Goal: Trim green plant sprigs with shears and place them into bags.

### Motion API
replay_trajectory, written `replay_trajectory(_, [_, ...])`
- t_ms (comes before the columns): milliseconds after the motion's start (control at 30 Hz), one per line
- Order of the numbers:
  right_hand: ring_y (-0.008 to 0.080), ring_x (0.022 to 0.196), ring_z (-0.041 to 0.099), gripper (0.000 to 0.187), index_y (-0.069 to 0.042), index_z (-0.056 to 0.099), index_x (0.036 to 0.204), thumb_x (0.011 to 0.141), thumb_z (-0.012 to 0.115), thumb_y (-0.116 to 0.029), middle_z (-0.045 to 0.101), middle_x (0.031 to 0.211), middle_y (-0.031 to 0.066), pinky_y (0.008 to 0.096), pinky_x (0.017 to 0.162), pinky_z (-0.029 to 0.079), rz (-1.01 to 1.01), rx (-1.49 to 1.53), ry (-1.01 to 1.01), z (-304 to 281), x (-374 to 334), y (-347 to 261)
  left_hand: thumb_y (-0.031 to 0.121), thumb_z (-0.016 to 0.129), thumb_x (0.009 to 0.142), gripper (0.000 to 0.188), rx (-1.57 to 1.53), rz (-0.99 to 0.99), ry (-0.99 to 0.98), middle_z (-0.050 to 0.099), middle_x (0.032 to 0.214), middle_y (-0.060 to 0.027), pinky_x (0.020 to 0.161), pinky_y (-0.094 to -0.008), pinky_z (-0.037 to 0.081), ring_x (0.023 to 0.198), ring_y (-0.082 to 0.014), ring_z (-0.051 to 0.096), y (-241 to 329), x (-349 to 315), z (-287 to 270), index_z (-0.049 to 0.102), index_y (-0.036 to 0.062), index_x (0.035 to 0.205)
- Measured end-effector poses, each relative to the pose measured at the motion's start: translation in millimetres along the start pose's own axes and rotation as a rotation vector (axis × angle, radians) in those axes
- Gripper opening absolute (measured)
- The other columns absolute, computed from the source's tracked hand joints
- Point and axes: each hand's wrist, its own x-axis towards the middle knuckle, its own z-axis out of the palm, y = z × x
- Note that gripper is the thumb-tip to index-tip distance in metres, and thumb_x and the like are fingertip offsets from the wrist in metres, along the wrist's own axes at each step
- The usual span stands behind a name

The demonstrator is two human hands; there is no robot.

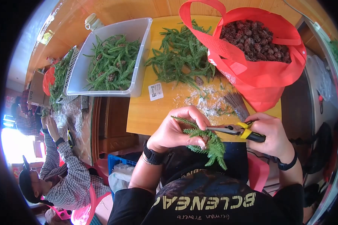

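Observation:
Over the table's front edge, my left hand (182, 129) pinches a green artificial pine sprig (215, 148), its needled tips hanging down below the fingers. My right hand (270, 133) is wrapped round the yellow-and-black handles of a pair of pliers (231, 129). The pliers point left, and their jaw tips reach the sprig beside my left fingertips. Whether the jaws grip a wire there is too small to tell. Past my hands, a loose pine cone (199, 80) and a bundle of thin dark wires (236, 104) lie on the yellow table (142, 116).
A clear plastic bin (137, 80) holds sprigs with cones. Beside it lies a pile of loose sprigs (182, 56). A red bag (268, 80) full of pine cones (251, 39) stands at right. White flakes (210, 99) and a label (156, 92) lie nearer. Another person (69, 180) works at left.

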Motion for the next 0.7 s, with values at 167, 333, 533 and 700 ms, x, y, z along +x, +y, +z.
replay_trajectory(167, [0.0308,0.07,0.062,0.017,-0.001,0.052,0.066,0.058,0.067,-0.002,0.06,0.075,0.0158,0.0323,0.059,0.048,0.065,-0.043,0.042,-3,3,-4,0.004,0.08,0.066,0.032,0.229,0.002,0.176,0.061,0.091,-0.0112,0.079,-0.0297,0.048,0.086,-0.0172,0.06,9,1,8,0.055,0.0031,0.087])
replay_trajectory(333, [0.0308,0.069,0.062,0.016,0.001,0.05,0.066,0.062,0.065,0.0,0.059,0.074,0.0174,0.032,0.058,0.047,0.183,-0.041,0.063,-5,4,-8,0.0,0.08,0.064,0.031,0.571,0.136,0.197,0.062,0.093,-0.011,0.078,-0.0291,0.049,0.086,-0.0174,0.061,14,5,14,0.058,0.0018,0.085])
replay_trajectory(533, [0.0299,0.065,0.059,0.015,0.002,0.048,0.066,0.063,0.063,0.001,0.051,0.065,0.0163,0.0329,0.057,0.045,0.224,-0.12,0.091,-6,9,-18,-0.009,0.07,0.058,0.031,1.145,0.468,0.213,0.063,0.087,-0.0134,0.07,-0.0345,0.051,0.077,-0.0292,0.061,20,12,24,0.06,0.0006,0.086])
replay_trajectory(700, [0.0277,0.056,0.051,0.016,0.002,0.046,0.067,0.066,0.062,-0.001,0.045,0.062,0.0154,0.0353,0.053,0.04,0.309,-0.165,0.092,-1,9,-30,-0.01,0.065,0.056,0.033,1.469,0.591,0.249,0.062,0.088,-0.0148,0.068,-0.0374,0.05,0.077,-0.0323,0.06,11,16,31,0.06,0.0,0.087])
